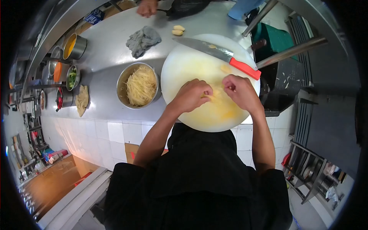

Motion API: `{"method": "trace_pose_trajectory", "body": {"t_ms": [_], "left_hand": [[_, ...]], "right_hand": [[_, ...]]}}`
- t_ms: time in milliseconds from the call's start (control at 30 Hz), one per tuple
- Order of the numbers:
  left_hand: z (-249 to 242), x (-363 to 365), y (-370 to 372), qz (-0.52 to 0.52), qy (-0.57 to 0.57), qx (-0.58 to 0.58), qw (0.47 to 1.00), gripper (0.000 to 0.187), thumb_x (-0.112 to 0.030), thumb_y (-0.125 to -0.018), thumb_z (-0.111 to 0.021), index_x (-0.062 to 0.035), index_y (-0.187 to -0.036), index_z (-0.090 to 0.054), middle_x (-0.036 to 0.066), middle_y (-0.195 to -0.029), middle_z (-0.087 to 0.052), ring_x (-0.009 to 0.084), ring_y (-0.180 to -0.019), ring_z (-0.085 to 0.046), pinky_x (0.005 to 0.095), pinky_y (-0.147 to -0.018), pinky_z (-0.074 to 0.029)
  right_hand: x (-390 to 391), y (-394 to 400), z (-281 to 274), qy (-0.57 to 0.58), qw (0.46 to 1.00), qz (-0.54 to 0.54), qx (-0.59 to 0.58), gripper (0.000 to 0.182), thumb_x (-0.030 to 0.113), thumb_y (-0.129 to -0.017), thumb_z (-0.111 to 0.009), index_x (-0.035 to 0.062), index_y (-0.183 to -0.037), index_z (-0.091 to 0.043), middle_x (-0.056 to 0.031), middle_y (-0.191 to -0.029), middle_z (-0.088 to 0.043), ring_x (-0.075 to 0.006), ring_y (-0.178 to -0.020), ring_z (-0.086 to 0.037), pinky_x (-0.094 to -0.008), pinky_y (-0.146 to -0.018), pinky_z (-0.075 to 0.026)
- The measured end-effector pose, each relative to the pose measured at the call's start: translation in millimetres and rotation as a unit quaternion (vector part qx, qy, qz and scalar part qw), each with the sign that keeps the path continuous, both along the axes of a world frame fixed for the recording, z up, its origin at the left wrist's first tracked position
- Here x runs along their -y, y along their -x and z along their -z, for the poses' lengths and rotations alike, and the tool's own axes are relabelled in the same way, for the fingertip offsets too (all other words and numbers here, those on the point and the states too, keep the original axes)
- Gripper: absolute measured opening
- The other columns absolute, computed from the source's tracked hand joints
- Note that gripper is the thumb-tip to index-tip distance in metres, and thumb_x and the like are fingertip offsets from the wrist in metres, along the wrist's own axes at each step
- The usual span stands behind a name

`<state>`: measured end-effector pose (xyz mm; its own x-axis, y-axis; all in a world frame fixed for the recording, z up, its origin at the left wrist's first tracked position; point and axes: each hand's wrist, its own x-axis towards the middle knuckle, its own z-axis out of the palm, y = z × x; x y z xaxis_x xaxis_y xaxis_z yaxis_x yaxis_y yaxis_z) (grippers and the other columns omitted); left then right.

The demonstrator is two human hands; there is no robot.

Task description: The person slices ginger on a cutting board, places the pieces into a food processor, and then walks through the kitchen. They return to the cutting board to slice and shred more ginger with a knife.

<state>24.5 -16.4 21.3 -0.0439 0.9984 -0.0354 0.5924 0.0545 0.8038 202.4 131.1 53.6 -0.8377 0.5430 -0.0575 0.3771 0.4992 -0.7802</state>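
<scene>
Over a round white cutting board [184, 65], both my hands are near its middle. My left hand [197, 93] has its fingers curled together near thin yellowish pieces; what they hold is too small to tell. My right hand [237, 89] is also closed, its fingertips pinched above the board, contents hidden. Pale yellow scraps [227, 114] lie on the board below and between the hands. A large knife with a red handle [245, 68] rests across the board's far side, blade pointing left. Left of the board stands a metal bowl [120, 91] full of pale yellow shreds [141, 86].
A grey cloth [143, 40] and peeled pale pieces [178, 30] lie beyond the board. Pots and bowls [78, 46] line the left side, near a beige cloth [82, 100]. Another person's hand [147, 7] is at the far edge. Metal rails [291, 53] stand right.
</scene>
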Motion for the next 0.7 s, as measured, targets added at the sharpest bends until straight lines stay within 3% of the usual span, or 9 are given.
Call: {"method": "trace_pose_trajectory", "body": {"t_ms": [67, 167, 267, 333, 400, 467, 567, 633, 700], "left_hand": [[0.1, -1.2, 2.0, 0.015, -0.002, 0.000, 1.000, 0.019, -0.009, -0.080, -0.076, -0.0046, -0.095, -0.066, 0.009, -0.095, -0.066, 0.0293, -0.095, -0.060, 0.0409, -0.088, -0.048], [3.8, 0.2, 4.6, 0.019, -0.041, -0.017, 0.999, 0.018, -0.008, -0.080, -0.076, -0.0044, -0.093, -0.064, 0.009, -0.095, -0.066, 0.0295, -0.093, -0.060, 0.0409, -0.085, -0.049], [4.9, 6.1, 10.5, 0.013, -0.034, 0.031, 0.999, 0.018, -0.008, -0.078, -0.075, -0.0055, -0.093, -0.065, 0.010, -0.091, -0.066, 0.0296, -0.089, -0.062, 0.0413, -0.083, -0.049], [3.5, 11.5, 15.3, -0.017, -0.031, 0.106, 0.994, 0.019, -0.005, -0.079, -0.076, -0.0049, -0.095, -0.066, 0.007, -0.089, -0.064, 0.0206, -0.078, -0.061, 0.0338, -0.075, -0.050], [-3.1, 8.3, 22.5, -0.007, 0.009, 0.084, 0.996, 0.021, -0.004, -0.078, -0.076, -0.0046, -0.096, -0.067, 0.007, -0.089, -0.065, 0.0188, -0.078, -0.061, 0.0325, -0.074, -0.050], [-5.1, 0.7, 28.0, 0.003, 0.050, 0.061, 0.997, 0.022, -0.004, -0.078, -0.077, -0.0043, -0.098, -0.067, 0.007, -0.089, -0.065, 0.0170, -0.078, -0.061, 0.0312, -0.072, -0.050], [-5.3, -11.5, 28.9, 0.044, 0.023, 0.054, 0.997, 0.024, -0.004, -0.078, -0.077, -0.0037, -0.101, -0.067, 0.009, -0.088, -0.065, 0.0178, -0.078, -0.062, 0.0319, -0.071, -0.050], [-7.9, -16.9, 27.2, 0.027, 0.064, 0.056, 0.996, 0.021, -0.006, -0.079, -0.074, -0.0003, -0.098, -0.067, 0.014, -0.090, -0.068, 0.0279, -0.083, -0.065, 0.0390, -0.076, -0.052], [-8.1, -17.3, 26.6, 0.025, 0.067, 0.059, 0.996, 0.020, -0.005, -0.080, -0.074, 0.0005, -0.098, -0.066, 0.014, -0.091, -0.068, 0.0284, -0.084, -0.066, 0.0394, -0.076, -0.052]], "right_hand": [[-8.9, 11.2, 4.7, -0.032, 0.998, -0.057, -0.004, 0.016, -0.001, -0.081, -0.069, -0.0003, -0.096, -0.065, -0.0139, -0.081, -0.069, -0.0272, -0.075, -0.068, -0.0366, -0.070, -0.053], [-14.8, 24.7, 16.5, -0.122, 0.974, -0.186, 0.033, 0.010, 0.003, -0.080, -0.068, 0.0017, -0.089, -0.070, -0.0131, -0.085, -0.068, -0.0356, -0.089, -0.063, -0.0447, -0.082, -0.049], [-9.6, 22.8, 15.2, -0.127, 0.977, -0.170, 0.028, 0.010, 0.002, -0.080, -0.068, 0.0029, -0.090, -0.070, -0.0128, -0.087, -0.066, -0.0343, -0.094, -0.062, -0.0435, -0.083, -0.049], [-8.8, 19.0, 19.9, -0.122, 0.979, -0.164, 0.001, 0.011, 0.002, -0.080, -0.068, 0.0035, -0.091, -0.070, -0.0127, -0.088, -0.065, -0.0340, -0.096, -0.062, -0.0438, -0.083, -0.049], [-7.5, 16.7, 19.9, -0.117, 0.981, -0.155, -0.026, 0.013, 0.001, -0.080, -0.068, 0.0042, -0.092, -0.071, -0.0125, -0.089, -0.064, -0.0338, -0.097, -0.061, -0.0440, -0.083, -0.049], [-6.9, 16.3, 13.8, -0.092, 0.984, -0.147, 0.033, 0.015, 0.002, -0.082, -0.064, 0.0044, -0.096, -0.069, -0.0153, -0.092, -0.065, -0.0350, -0.102, -0.061, -0.0447, -0.088, -0.048], [-5.9, 17.1, 23.3, -0.085, 0.987, -0.133, 0.002, 0.015, -0.001, -0.079, -0.067, 0.0012, -0.093, -0.063, -0.0144, -0.083, -0.064, -0.0349, -0.084, -0.063, -0.0430, -0.078, -0.050], [-4.0, 17.2, 19.7, -0.068, 0.991, -0.118, 0.010, 0.014, -0.002, -0.079, -0.067, 0.0004, -0.092, -0.062, -0.0151, -0.081, -0.064, -0.0350, -0.081, -0.063, -0.0428, -0.076, -0.050], [-3.9, 16.6, 15.4, -0.050, 0.993, -0.104, 0.018, 0.014, -0.003, -0.078, -0.066, -0.0005, -0.091, -0.060, -0.0157, -0.080, -0.064, -0.0352, -0.078, -0.063, -0.0426, -0.073, -0.050]]}}
